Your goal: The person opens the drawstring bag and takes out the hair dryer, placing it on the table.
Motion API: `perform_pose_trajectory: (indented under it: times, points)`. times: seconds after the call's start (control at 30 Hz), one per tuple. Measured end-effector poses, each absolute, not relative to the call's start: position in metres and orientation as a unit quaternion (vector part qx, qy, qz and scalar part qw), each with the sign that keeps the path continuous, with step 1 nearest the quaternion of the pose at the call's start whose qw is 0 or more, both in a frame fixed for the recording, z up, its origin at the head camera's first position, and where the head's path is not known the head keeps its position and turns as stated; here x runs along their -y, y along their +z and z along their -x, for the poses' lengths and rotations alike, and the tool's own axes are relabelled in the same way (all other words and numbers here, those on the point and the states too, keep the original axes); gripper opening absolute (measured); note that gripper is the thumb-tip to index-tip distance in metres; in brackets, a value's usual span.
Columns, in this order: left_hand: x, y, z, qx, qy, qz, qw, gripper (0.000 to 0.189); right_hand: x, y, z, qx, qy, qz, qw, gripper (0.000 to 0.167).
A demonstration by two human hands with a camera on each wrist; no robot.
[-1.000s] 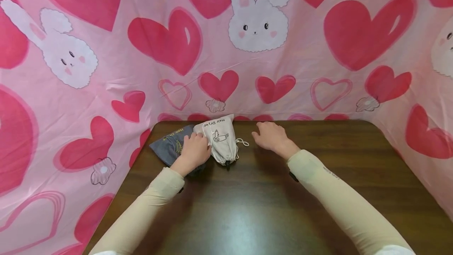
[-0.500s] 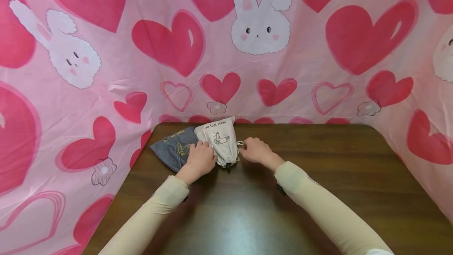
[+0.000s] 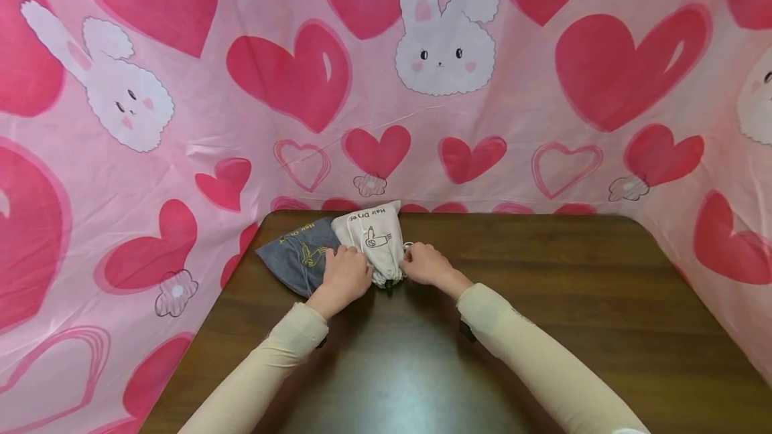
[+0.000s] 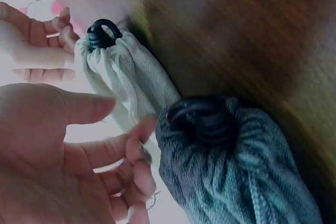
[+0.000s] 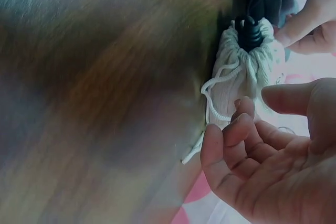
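A white drawstring bag (image 3: pixel 376 238) printed "Hair Dryer" lies at the table's back left. Its gathered mouth faces me, and a black ribbed end with a loop (image 4: pixel 103 34) pokes out. Left of it is a dark grey drawstring bag (image 3: pixel 295 256) with yellow print and a similar black end (image 4: pixel 207 121). My left hand (image 3: pixel 346 274) is over the dark bag's right part, fingertips by the white bag's left side, thumb and fingers apart. My right hand (image 3: pixel 427 264) is at the white bag's right side near its white cord (image 5: pixel 215 95), fingers loosely bent, thumb apart. Contact is hard to tell.
The bags lie on a dark brown wooden table (image 3: pixel 543 286) with rounded back corners. Pink cloth (image 3: pixel 512 106) with hearts and rabbits hangs behind it and along both sides.
My right hand has come left and slightly down to the white bag's right side. My left hand has shifted slightly right and down toward that bag. Both bags lie nearly where they were.
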State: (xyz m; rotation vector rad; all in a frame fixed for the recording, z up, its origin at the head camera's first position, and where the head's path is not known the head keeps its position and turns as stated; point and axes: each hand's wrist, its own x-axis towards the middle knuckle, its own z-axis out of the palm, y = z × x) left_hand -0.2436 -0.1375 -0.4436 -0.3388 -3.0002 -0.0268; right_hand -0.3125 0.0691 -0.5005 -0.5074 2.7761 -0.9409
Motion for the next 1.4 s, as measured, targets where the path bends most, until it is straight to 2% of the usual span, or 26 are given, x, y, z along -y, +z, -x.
perform_pose_trajectory:
  times: [0.03, 0.17, 0.23, 0.47, 0.53, 0.57, 0.67, 0.77, 0.9, 1.0, 1.2, 1.4]
  points:
    - [0.137, -0.444, 0.243, 0.993, -0.01, 0.105, 0.058, 0.03, -0.067, -0.5, 0.312, -0.933, -0.31, 0.159, 0.089, 0.031]
    - [0.136, -0.446, 0.244, 0.994, -0.012, 0.099, 0.053, 0.028, -0.067, -0.546, 0.342, -0.938, -0.298, 0.165, 0.064, 0.03]
    - [0.136, -0.448, 0.245, 0.993, -0.015, 0.105, 0.057, 0.027, -0.066, -0.546, 0.342, -0.94, -0.296, 0.162, 0.06, 0.032]
    - [0.135, -0.449, 0.247, 0.989, -0.039, 0.121, 0.082, 0.024, -0.059, -0.47, 0.28, -0.934, -0.313, 0.161, 0.057, 0.04]
    - [0.134, -0.45, 0.247, 0.988, -0.044, 0.123, 0.085, 0.022, -0.06, -0.47, 0.28, -0.932, -0.317, 0.165, 0.058, 0.041]
    - [0.134, -0.45, 0.248, 0.988, -0.045, 0.123, 0.085, 0.021, -0.059, -0.455, 0.27, -0.932, -0.319, 0.16, 0.066, 0.041]
    - [0.132, -0.451, 0.249, 0.988, -0.047, 0.12, 0.079, 0.019, -0.062, -0.46, 0.274, -0.926, -0.328, 0.175, 0.064, 0.04]
    - [0.13, -0.452, 0.25, 0.989, -0.05, 0.117, 0.071, 0.017, -0.065, -0.485, 0.291, -0.926, -0.322, 0.19, 0.053, 0.038]
    - [0.128, -0.453, 0.249, 0.989, -0.053, 0.116, 0.069, 0.019, -0.066, -0.491, 0.298, -0.93, -0.312, 0.18, 0.07, 0.037]
    - [0.127, -0.455, 0.25, 0.989, -0.053, 0.12, 0.072, 0.022, -0.067, -0.481, 0.293, -0.931, -0.313, 0.165, 0.09, 0.036]
    - [0.121, -0.458, 0.248, 0.988, -0.059, 0.125, 0.061, 0.025, -0.076, -0.482, 0.287, -0.932, -0.309, 0.177, 0.068, 0.036]
    - [0.111, -0.459, 0.246, 0.989, -0.057, 0.127, 0.054, 0.028, -0.079, -0.448, 0.261, -0.942, -0.287, 0.154, 0.078, 0.038]
